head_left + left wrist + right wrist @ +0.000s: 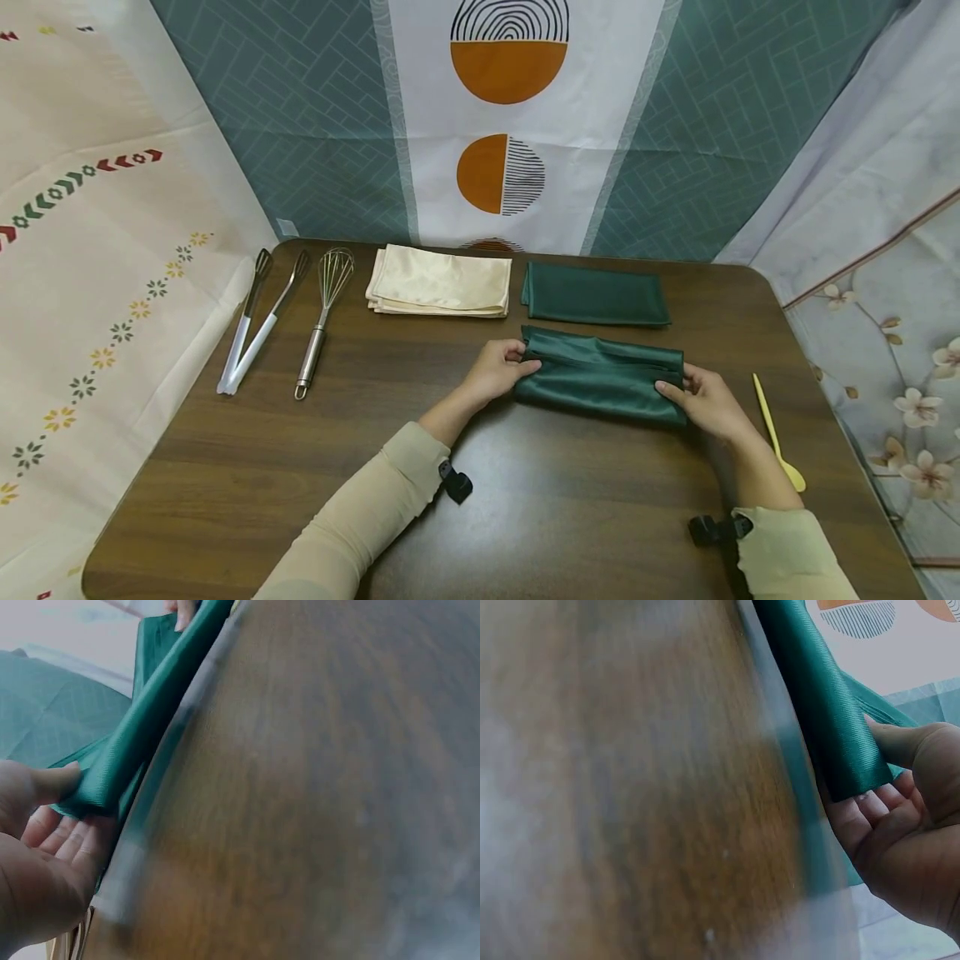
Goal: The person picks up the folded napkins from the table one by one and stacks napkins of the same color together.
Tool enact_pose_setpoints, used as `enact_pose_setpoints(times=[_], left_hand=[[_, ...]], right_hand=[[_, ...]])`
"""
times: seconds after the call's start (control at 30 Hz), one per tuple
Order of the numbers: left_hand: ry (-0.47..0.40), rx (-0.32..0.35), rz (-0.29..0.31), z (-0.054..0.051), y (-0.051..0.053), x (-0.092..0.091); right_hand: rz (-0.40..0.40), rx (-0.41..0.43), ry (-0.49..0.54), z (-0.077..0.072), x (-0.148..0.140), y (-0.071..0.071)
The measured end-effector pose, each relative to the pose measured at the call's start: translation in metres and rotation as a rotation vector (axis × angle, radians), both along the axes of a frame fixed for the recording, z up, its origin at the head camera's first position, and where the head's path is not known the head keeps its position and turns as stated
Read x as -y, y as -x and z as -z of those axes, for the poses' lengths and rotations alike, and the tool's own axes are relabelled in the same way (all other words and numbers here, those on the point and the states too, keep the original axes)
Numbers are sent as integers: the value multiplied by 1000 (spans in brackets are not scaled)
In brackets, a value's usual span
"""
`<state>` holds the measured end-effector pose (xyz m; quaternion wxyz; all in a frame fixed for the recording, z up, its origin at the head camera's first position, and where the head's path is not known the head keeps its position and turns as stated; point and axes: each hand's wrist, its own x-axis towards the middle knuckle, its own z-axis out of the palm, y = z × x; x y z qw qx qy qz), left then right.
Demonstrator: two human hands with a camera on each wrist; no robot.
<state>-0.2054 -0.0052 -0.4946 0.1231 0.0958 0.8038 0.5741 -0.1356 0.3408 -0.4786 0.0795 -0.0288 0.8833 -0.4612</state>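
Between both hands hangs a folded green satin cloth (pixel 600 379), held by its two short ends just above the table. My left hand (pixel 497 369) pinches its left end, thumb on top and fingers underneath. At the other end my right hand (pixel 708 404) grips it the same way. In the left wrist view the cloth (pixel 142 727) shows a rounded front fold, with the left hand (pixel 52 847) at its near end. The right wrist view shows the cloth's smooth fold (pixel 829 705) resting over the fingers of the right hand (pixel 907 817).
Behind the held cloth lie a folded dark green cloth (pixel 596 293) and a folded cream cloth (pixel 442 283). A whisk (pixel 322 321) and white-handled tongs (pixel 258 333) are at the left of the wooden table (pixel 300 483). A yellow spoon (pixel 776 437) lies beside the right forearm.
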Motion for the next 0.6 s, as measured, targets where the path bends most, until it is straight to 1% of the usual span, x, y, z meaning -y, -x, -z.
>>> enact_pose_setpoints(times=[0.1,0.17,0.27,0.37,0.43,0.53,0.6], left_hand=[[-45,-8,-48,0,1,-1],[-66,-9,-69,0,2,-1],[-77,1,-86,-1,4,-2],[-91,10,-95,-3,6,-3],[-101,15,-98,-6,8,-3],[-94,5,-102,-12,12,-3],[-85,-5,-101,-16,16,-3]], right_hand=[[28,7,-7,-1,2,1],[48,13,-35,-3,3,3],[92,36,-51,-5,5,5],[131,51,-40,-7,7,8],[152,39,-44,-8,8,11],[172,-6,-71,-10,10,16],[189,-36,-70,-11,10,19]])
